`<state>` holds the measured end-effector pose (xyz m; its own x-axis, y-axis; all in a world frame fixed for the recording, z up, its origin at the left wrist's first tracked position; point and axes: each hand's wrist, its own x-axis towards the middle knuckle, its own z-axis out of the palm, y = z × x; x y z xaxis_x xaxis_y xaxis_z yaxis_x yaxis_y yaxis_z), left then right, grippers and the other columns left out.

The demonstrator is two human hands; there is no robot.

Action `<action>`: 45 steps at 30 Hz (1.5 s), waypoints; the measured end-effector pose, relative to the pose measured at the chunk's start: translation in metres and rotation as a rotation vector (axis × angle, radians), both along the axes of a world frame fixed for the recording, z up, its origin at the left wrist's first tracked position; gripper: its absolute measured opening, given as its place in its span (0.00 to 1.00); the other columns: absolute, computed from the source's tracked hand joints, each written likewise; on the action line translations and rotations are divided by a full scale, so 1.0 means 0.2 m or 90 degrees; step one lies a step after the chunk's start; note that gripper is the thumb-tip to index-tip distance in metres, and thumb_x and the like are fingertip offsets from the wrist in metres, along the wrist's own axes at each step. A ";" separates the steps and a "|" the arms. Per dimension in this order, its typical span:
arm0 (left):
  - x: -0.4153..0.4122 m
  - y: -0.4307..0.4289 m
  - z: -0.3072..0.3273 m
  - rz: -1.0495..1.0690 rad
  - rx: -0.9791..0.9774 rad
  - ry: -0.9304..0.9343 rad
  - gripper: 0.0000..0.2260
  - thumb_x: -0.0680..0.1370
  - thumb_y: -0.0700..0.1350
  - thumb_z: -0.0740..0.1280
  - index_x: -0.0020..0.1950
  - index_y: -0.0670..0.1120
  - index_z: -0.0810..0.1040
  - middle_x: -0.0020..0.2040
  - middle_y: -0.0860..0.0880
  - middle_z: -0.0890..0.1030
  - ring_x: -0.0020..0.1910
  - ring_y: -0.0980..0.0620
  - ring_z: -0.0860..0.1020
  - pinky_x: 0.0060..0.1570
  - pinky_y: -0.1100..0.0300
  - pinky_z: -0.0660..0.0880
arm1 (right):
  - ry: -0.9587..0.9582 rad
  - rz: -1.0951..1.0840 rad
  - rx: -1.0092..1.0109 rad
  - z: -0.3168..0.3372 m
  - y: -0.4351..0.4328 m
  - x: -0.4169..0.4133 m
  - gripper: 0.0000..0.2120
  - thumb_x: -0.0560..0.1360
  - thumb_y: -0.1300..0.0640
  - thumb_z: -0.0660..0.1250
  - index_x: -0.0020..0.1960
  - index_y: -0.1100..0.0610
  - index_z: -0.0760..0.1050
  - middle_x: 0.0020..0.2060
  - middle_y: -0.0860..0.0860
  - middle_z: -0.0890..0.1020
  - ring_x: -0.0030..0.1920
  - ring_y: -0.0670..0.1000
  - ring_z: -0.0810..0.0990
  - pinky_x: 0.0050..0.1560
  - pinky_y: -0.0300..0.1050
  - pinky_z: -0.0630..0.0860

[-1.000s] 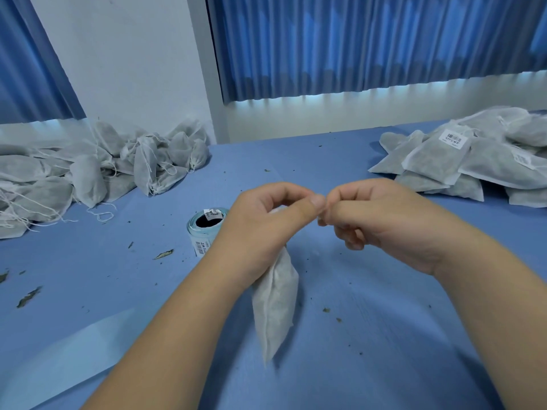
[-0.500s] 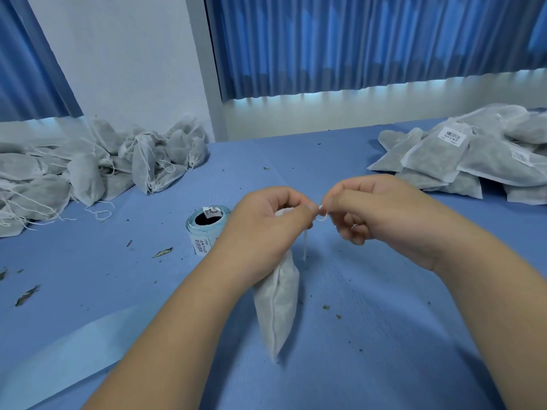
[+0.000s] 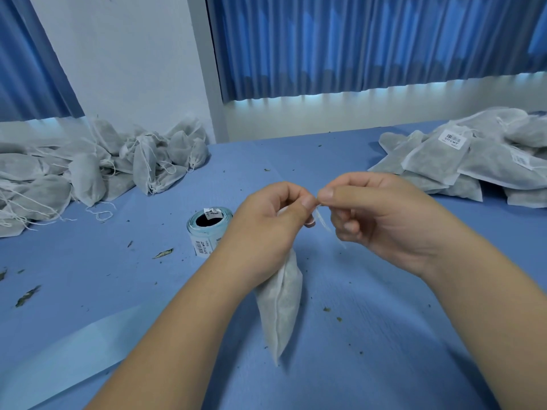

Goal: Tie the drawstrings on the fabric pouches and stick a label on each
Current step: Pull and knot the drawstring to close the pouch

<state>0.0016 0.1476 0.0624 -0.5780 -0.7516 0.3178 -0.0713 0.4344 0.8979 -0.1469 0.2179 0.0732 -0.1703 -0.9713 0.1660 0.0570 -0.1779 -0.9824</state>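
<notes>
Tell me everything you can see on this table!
Held pouch: one, greyish white, hanging from the left hand.
Drawstring: one, white, pinched between both hands.
Label roll: one, pale blue, left of the hands.
Left pouch pile: many, greyish white, far left.
Right pouch pile: many, greyish white, far right, some labelled.
Backing strip: one, pale blue, near left.
Leaf bits: several, greenish, scattered.
Table: one, blue, underneath.
Curtains: two, blue, behind.
Left hand: one, gripping the pouch.
Right hand: one, pinching the drawstring.
</notes>
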 end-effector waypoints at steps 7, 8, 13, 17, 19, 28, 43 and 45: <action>0.01 0.01 -0.01 -0.096 0.008 0.042 0.12 0.73 0.55 0.65 0.32 0.53 0.79 0.26 0.54 0.69 0.27 0.55 0.65 0.30 0.63 0.63 | -0.293 0.112 -0.008 0.04 0.02 -0.02 0.05 0.69 0.57 0.66 0.35 0.56 0.76 0.23 0.46 0.61 0.22 0.44 0.59 0.24 0.35 0.58; 0.01 0.00 -0.01 -0.099 0.013 0.046 0.12 0.73 0.55 0.65 0.31 0.53 0.79 0.26 0.53 0.67 0.27 0.54 0.63 0.30 0.60 0.61 | -0.307 0.104 -0.003 0.05 0.02 -0.03 0.05 0.68 0.57 0.65 0.35 0.57 0.75 0.23 0.46 0.61 0.22 0.44 0.59 0.23 0.36 0.58; 0.00 0.00 0.00 -0.068 0.027 0.059 0.11 0.72 0.53 0.66 0.30 0.53 0.78 0.25 0.53 0.65 0.28 0.52 0.61 0.34 0.55 0.60 | -0.302 0.105 0.047 0.06 0.03 -0.07 0.05 0.66 0.58 0.63 0.31 0.57 0.72 0.23 0.46 0.60 0.22 0.45 0.60 0.24 0.37 0.58; 0.02 -0.02 0.01 -0.039 0.018 0.048 0.11 0.71 0.54 0.66 0.30 0.54 0.79 0.24 0.55 0.66 0.28 0.52 0.61 0.37 0.54 0.61 | -0.239 0.123 0.134 0.07 0.04 -0.11 0.07 0.61 0.57 0.64 0.27 0.55 0.68 0.22 0.46 0.58 0.20 0.45 0.58 0.21 0.38 0.56; 0.01 -0.03 0.01 -0.041 0.018 0.040 0.11 0.71 0.54 0.66 0.30 0.54 0.79 0.24 0.55 0.66 0.28 0.52 0.61 0.37 0.55 0.61 | -0.199 0.144 0.136 0.07 0.05 -0.11 0.09 0.61 0.56 0.65 0.26 0.54 0.67 0.21 0.46 0.57 0.19 0.45 0.58 0.21 0.37 0.55; 0.03 -0.05 -0.02 -0.041 -0.001 0.008 0.06 0.70 0.55 0.68 0.34 0.56 0.80 0.33 0.50 0.74 0.30 0.53 0.69 0.37 0.61 0.68 | -0.209 0.056 0.017 0.06 0.04 -0.08 0.10 0.67 0.55 0.64 0.29 0.55 0.68 0.25 0.47 0.57 0.23 0.46 0.60 0.23 0.38 0.59; -0.02 0.03 -0.07 -0.047 -0.133 -0.153 0.08 0.70 0.53 0.66 0.46 0.59 0.81 0.42 0.61 0.83 0.42 0.62 0.80 0.41 0.67 0.76 | -0.246 -0.350 -0.153 0.04 0.01 -0.13 0.08 0.76 0.60 0.65 0.38 0.55 0.73 0.31 0.47 0.74 0.27 0.47 0.70 0.26 0.37 0.64; -0.04 0.01 -0.08 0.028 -0.161 -0.138 0.10 0.72 0.54 0.62 0.44 0.56 0.82 0.37 0.56 0.82 0.37 0.58 0.79 0.38 0.61 0.74 | -0.182 -0.374 -0.171 0.04 0.01 -0.13 0.03 0.76 0.60 0.67 0.43 0.57 0.75 0.33 0.47 0.75 0.27 0.47 0.71 0.27 0.37 0.65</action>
